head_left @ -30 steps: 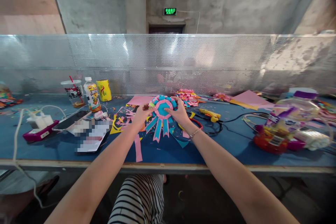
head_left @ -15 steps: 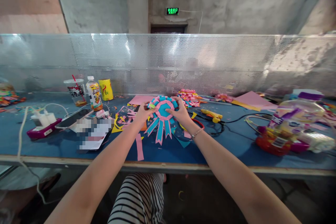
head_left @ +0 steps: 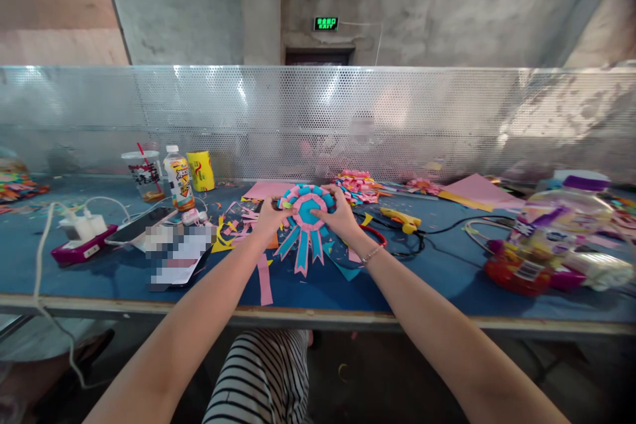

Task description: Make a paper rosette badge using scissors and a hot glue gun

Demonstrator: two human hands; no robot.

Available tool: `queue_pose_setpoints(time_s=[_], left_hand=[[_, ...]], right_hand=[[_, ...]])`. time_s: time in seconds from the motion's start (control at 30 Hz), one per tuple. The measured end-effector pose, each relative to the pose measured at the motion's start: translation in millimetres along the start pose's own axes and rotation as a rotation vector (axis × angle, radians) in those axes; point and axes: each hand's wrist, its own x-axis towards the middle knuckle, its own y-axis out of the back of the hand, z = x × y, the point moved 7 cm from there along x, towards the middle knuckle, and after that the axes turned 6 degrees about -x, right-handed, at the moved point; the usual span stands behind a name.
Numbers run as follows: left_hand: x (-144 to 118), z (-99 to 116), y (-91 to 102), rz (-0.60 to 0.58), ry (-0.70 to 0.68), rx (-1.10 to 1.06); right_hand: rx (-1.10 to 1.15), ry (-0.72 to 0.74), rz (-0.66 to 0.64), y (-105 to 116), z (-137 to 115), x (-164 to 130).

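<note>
A pink and blue paper rosette with hanging ribbon tails is held over the middle of the blue table. My left hand grips its left edge and my right hand grips its right edge, thumbs on the round face. A small yellow-green piece sits at the rosette's left rim by my left fingers. Paper scraps in pink, yellow and blue lie under and around the rosette.
A yellow glue gun with black cable lies right of my hands. Left stand a cup, a bottle and a yellow can, with a phone and chargers. A plastic jar lies at right. A perforated metal screen backs the table.
Both hands have kept hold of the rosette and shifted it slightly; my fingers have closed in a little further over its round face.
</note>
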Motion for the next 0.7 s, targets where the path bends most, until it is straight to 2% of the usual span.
queue_pose_setpoints(time_s=[0.2, 0.33, 0.43, 0.53, 0.6, 0.7], left_hand=[[2, 1, -3.3, -0.04, 0.031, -0.11], [4, 4, 1.0, 0.006, 0.039, -0.239], [4, 6, 2.8, 0.013, 0.05, -0.273], [3, 8, 3.1, 0.016, 0.045, -0.327], [2, 9, 2.0, 0.006, 0.047, -0.351], [1, 9, 0.6, -0.006, 0.054, -0.333]], right_hand=[[0.093, -0.079, 0.024, 6, 14, 3], [0.217, -0.24, 0.098, 17, 39, 5], [0.388, -0.455, -0.018, 6, 52, 0], [0.584, -0.613, -0.164, -11, 47, -9], [0.662, -0.626, -0.199, -18, 37, -12], [0.708, -0.552, -0.214, -21, 25, -11]])
